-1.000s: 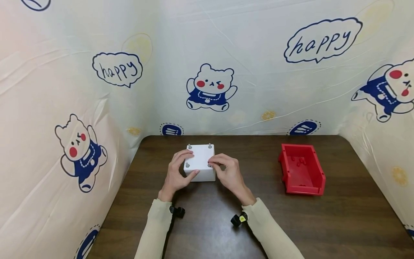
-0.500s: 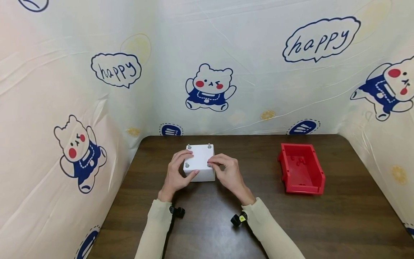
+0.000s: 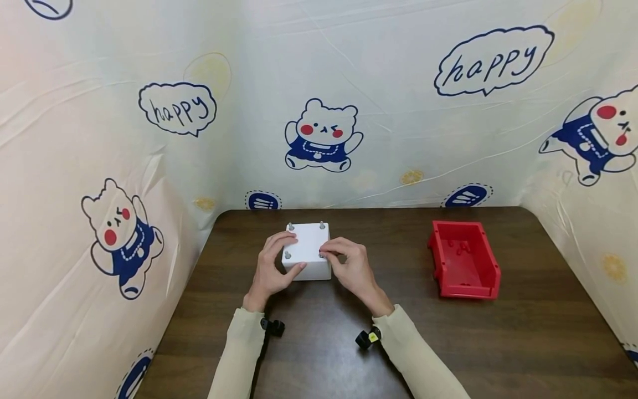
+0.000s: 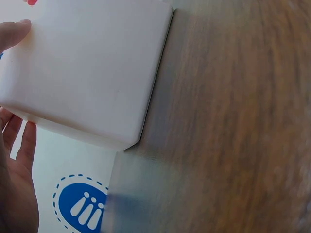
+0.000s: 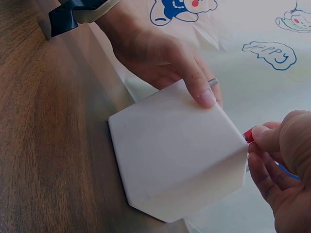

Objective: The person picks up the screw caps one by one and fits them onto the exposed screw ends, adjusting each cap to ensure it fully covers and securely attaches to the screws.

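A white box [image 3: 309, 244] stands on the table, with upright metal studs [image 3: 288, 255] at the corners of its top face. My left hand [image 3: 271, 269] grips the box from the left, thumb on the near side and fingers at the top. At the near right corner, my right hand [image 3: 355, 269] pinches a small red piece [image 5: 249, 135] between thumb and fingertips. The right wrist view shows the red piece right at the box's corner; the stud there is mostly hidden by the fingers. In the left wrist view the box's plain side [image 4: 92, 68] fills the upper left.
A red open-front bin [image 3: 468, 291] stands to the right on the dark wooden table [image 3: 543, 332], with several small red pieces [image 3: 464, 247] inside. A printed cloth [image 3: 399, 83] hangs behind and at both sides. Each wrist wears a small black camera [image 3: 366, 339].
Both hands and the box stay in place, with the right fingertips still at the near right corner. The head view has shifted very slightly.
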A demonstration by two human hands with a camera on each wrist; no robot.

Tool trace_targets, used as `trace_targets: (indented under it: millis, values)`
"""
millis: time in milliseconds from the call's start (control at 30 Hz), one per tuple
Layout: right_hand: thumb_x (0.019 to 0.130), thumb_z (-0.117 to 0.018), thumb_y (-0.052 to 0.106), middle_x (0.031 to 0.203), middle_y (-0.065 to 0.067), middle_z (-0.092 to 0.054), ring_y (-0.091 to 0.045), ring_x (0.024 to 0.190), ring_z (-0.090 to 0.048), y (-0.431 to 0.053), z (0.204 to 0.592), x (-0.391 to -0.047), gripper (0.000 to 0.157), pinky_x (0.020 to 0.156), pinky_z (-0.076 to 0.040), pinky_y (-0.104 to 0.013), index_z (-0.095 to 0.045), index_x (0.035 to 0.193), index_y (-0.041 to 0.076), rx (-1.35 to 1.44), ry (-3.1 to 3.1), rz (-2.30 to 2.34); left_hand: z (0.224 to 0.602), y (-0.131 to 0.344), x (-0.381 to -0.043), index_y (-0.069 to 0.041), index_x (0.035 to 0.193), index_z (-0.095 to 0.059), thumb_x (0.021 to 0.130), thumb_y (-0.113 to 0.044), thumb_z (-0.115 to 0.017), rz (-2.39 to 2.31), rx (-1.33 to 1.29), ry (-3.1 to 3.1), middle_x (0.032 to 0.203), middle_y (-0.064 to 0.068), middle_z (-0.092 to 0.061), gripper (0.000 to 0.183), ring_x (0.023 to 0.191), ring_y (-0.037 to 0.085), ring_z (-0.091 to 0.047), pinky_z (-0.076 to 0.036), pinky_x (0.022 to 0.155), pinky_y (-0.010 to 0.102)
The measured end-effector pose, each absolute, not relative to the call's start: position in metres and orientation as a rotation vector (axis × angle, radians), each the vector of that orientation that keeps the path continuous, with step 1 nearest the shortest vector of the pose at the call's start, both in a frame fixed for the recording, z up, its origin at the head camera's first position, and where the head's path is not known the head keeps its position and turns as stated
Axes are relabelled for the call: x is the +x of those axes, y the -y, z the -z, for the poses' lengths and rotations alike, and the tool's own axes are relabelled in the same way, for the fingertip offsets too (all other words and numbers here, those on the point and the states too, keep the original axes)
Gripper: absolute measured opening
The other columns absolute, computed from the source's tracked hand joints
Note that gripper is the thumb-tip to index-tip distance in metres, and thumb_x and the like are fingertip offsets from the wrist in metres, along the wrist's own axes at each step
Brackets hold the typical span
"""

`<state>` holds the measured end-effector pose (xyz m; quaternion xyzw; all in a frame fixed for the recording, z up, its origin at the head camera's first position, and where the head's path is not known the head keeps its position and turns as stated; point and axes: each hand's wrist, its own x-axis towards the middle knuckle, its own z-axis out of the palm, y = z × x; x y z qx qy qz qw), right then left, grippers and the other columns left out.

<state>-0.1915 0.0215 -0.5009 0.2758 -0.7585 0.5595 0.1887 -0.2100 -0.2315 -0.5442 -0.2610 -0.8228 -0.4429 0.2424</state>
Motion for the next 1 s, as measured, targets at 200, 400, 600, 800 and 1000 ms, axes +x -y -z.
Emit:
trace_targets:
  millis: [200, 400, 600, 800, 1000]
  values:
    - [0.094, -0.078, -0.001, 0.103, -0.004, -0.080, -0.018, 0.095, -0.076, -0.0217, 0.5016, -0.1904, 0.010, 0.074, -0.062, -0.027, -0.084, 0.102, 0.003, 0.775, 2.144, -1.574, 0.5429, 0.2318, -0.2079, -0.016, 0.127, -0.073, 0.079, -0.028, -0.092, 1.204, -0.694, 2.290, 0.140, 0.004, -0.068, 0.053, 0.135, 0.028, -0.055, -0.040, 0.119, 0.039]
    - [0.095, -0.078, -0.001, 0.104, -0.004, -0.079, -0.017, 0.092, -0.075, -0.0220, 0.5017, -0.1897, 0.011, 0.075, -0.063, -0.028, -0.084, 0.103, 0.003, 0.770, 2.167, -1.570, 0.5384, 0.2297, -0.2060, -0.013, 0.126, -0.073, 0.079, -0.026, -0.092, 1.210, -0.695, 2.282, 0.139, 0.007, -0.068, 0.052, 0.134, 0.029, -0.055, -0.040, 0.119, 0.037]
    - [0.094, -0.079, -0.002, 0.105, -0.005, -0.079, -0.017, 0.090, -0.075, -0.0242, 0.4978, -0.1891, 0.012, 0.076, -0.064, -0.029, -0.083, 0.103, 0.003, 0.774, 2.186, -1.572, 0.5428, 0.2315, -0.2100, -0.017, 0.127, -0.073, 0.080, -0.027, -0.092, 1.200, -0.696, 2.295, 0.140, 0.004, -0.067, 0.052, 0.136, 0.028, -0.055, -0.041, 0.119, 0.039]
    - [0.094, -0.078, -0.002, 0.105, -0.005, -0.079, -0.016, 0.090, -0.076, -0.0250, 0.4960, -0.1894, 0.012, 0.077, -0.065, -0.034, -0.083, 0.104, 0.003, 0.789, 2.188, -1.581, 0.5437, 0.2305, -0.2108, -0.017, 0.126, -0.073, 0.080, -0.027, -0.092, 1.204, -0.703, 2.270, 0.138, 0.006, -0.068, 0.051, 0.135, 0.030, -0.056, -0.041, 0.118, 0.040]
    - [0.094, -0.078, -0.002, 0.108, -0.007, -0.079, -0.017, 0.090, -0.076, -0.0245, 0.4957, -0.1894, 0.012, 0.077, -0.065, -0.038, -0.083, 0.105, 0.002, 0.798, 2.192, -1.587, 0.5448, 0.2319, -0.2108, -0.016, 0.126, -0.073, 0.080, -0.031, -0.091, 1.174, -0.704, 2.269, 0.138, 0.005, -0.068, 0.051, 0.135, 0.028, -0.056, -0.042, 0.118, 0.040]
